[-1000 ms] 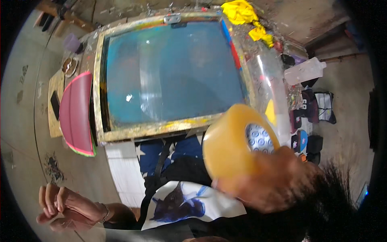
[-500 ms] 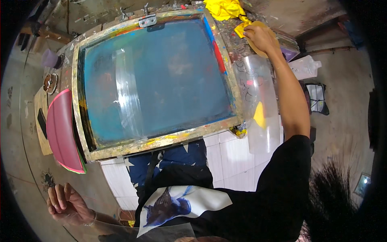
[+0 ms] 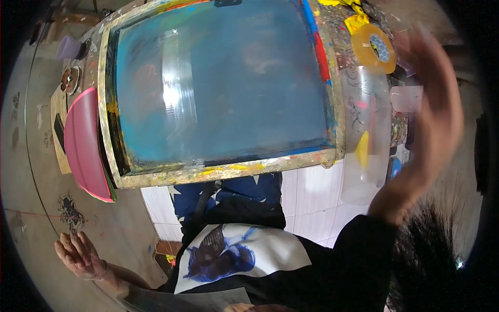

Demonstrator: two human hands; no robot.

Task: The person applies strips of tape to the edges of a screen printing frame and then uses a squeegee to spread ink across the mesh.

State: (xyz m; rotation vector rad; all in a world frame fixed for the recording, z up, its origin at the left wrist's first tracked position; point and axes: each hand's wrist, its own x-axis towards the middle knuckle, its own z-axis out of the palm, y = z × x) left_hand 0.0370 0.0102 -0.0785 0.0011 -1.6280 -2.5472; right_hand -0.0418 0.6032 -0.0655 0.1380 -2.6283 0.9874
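Tape roll (image 3: 358, 50) lies by the worktop's (image 3: 332, 23) right edge

Our right hand (image 3: 434, 86) is a blur beyond that edge, just beside the roll and apart from it; we cannot tell whether its fingers are open or closed. Our left hand (image 3: 80, 256) is well out from the worktop's near left corner, fingers curled in; we cannot tell whether they grip anything.

A wooden frame (image 3: 260, 167) with blue mesh (image 3: 234, 93) takes up most of the worktop. To its right, a narrow strip carries the roll and a clear plastic sheet (image 3: 375, 119). White tiles (image 3: 314, 190) show past the frame's near edge.

Along the left edge we see a purple cup (image 3: 69, 48), its inside hidden, and a round dish (image 3: 70, 80) with contents too small to tell. A pale plastic container (image 3: 406, 99) is partly behind our right hand.
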